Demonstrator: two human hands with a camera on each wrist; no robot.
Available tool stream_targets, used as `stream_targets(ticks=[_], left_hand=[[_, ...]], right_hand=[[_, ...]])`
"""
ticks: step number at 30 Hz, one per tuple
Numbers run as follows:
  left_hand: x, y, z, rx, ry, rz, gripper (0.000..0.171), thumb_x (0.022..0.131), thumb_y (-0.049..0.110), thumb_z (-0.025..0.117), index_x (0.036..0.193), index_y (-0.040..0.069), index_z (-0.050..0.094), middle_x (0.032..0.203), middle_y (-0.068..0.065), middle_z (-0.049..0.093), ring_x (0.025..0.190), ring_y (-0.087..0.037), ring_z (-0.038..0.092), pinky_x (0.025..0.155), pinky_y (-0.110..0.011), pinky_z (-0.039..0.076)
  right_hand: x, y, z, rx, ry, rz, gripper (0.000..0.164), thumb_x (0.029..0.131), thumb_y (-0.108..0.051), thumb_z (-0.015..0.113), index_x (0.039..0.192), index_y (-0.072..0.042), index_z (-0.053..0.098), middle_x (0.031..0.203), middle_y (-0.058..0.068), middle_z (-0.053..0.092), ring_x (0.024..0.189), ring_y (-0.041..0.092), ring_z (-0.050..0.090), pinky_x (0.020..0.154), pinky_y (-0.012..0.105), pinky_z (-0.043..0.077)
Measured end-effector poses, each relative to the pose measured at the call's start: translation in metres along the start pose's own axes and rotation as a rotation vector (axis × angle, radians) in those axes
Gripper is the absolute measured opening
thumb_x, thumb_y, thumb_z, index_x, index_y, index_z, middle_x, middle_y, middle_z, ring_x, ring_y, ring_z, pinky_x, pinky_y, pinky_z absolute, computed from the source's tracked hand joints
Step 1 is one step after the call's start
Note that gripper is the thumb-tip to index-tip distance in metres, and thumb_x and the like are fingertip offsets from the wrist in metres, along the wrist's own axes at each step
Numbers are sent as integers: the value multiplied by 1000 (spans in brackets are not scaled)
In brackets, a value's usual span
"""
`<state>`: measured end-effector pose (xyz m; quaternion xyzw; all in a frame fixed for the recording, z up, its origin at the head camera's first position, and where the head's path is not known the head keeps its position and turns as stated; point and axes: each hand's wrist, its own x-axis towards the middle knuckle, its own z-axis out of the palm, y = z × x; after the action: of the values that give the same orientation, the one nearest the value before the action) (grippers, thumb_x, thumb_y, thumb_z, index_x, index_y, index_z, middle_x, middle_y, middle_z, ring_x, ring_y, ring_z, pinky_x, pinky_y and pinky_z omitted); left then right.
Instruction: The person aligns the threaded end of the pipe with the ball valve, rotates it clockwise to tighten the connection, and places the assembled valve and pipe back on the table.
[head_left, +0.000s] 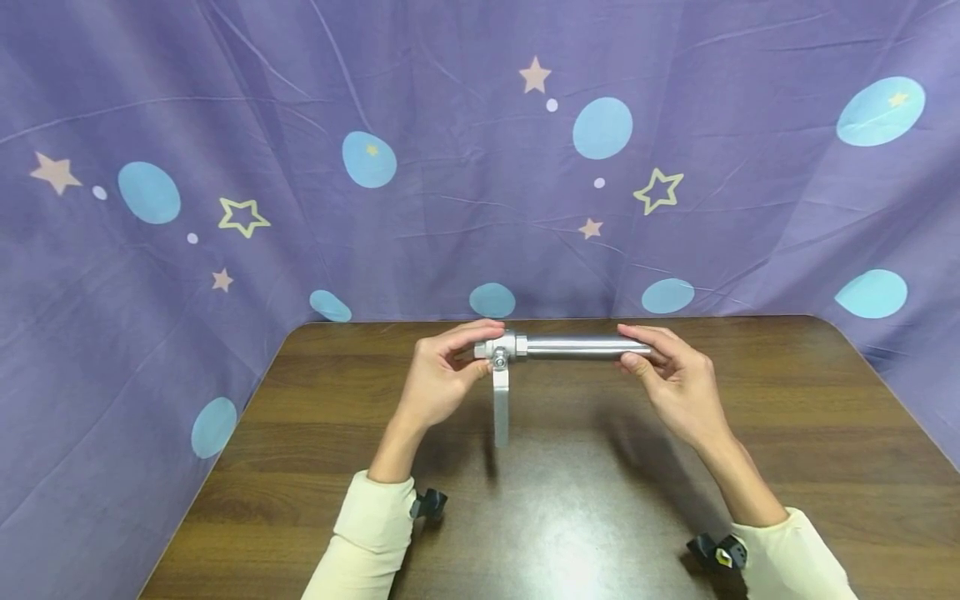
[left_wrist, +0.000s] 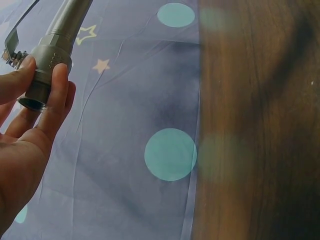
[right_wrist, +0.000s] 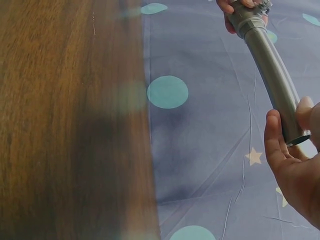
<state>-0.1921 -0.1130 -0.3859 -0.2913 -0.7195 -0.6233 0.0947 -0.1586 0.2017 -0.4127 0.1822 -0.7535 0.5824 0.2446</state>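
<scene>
A silver ball valve (head_left: 507,343) with a flat lever handle (head_left: 501,408) is joined to a shiny metal pipe (head_left: 573,347), held level above the table. My left hand (head_left: 442,375) grips the valve body at its left end, thumb and fingers on opposite sides. The lever points toward me in the head view. My right hand (head_left: 678,387) grips the pipe's far right end between thumb and fingers. In the left wrist view the valve's open threaded end (left_wrist: 34,102) shows below the fingers. The pipe's open end (right_wrist: 298,139) appears in the right wrist view.
Beneath the hands lies a brown wooden table (head_left: 360,400) with rounded back corners. A purple curtain (head_left: 450,233) with stars and blue dots hangs behind and beside it. Black wrist mounts (head_left: 429,504) sit at both light sleeves (head_left: 367,533).
</scene>
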Motion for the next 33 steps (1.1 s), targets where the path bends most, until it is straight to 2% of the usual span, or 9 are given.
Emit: stream_targets(ticks=[4,8,13,22,27,33], left_hand=[[0,0,0,-2,7,-2,45,80,-25,73,122,-10,74,136,-25,72,128,-23,69,104,-33,63],[0,1,0,-10,17,-11,44,81,-24,72,122,-11,74,136,-25,72,129,-26,69,104,-31,62],[1,1,-1,-6,17,-18,44,81,-24,73,123,-11,74,136,-25,72,130,-28,68,104,-31,62],[0,3,-1,0,5,-22,45,81,-25,72,123,-10,74,137,-24,71,130,-32,68,104,-34,63],[0,2,-2,6,-4,-22,45,81,-25,71,123,-10,74,137,-25,71,130,-33,68,105,-38,63],[0,2,-2,2,-7,-21,43,82,-24,72,123,-10,74,136,-24,72,129,-35,68,106,-41,63]], right_hand=[[0,-1,2,95,7,-9,48,86,24,72,131,10,69,128,8,67,101,2,73,89,17,65],[-1,-1,3,168,-3,-10,52,82,28,72,131,10,69,128,10,65,103,4,73,90,19,66],[-2,0,4,156,4,-8,53,81,29,71,129,4,72,126,9,67,101,3,74,87,17,66],[-1,1,2,140,3,-46,46,81,31,71,124,17,68,123,11,71,101,1,75,86,16,65],[-1,1,1,97,5,-64,45,80,30,72,123,15,70,120,14,73,102,-1,74,85,14,65],[-1,0,1,43,12,-67,44,80,28,73,121,13,72,118,7,74,99,-3,74,82,13,65]])
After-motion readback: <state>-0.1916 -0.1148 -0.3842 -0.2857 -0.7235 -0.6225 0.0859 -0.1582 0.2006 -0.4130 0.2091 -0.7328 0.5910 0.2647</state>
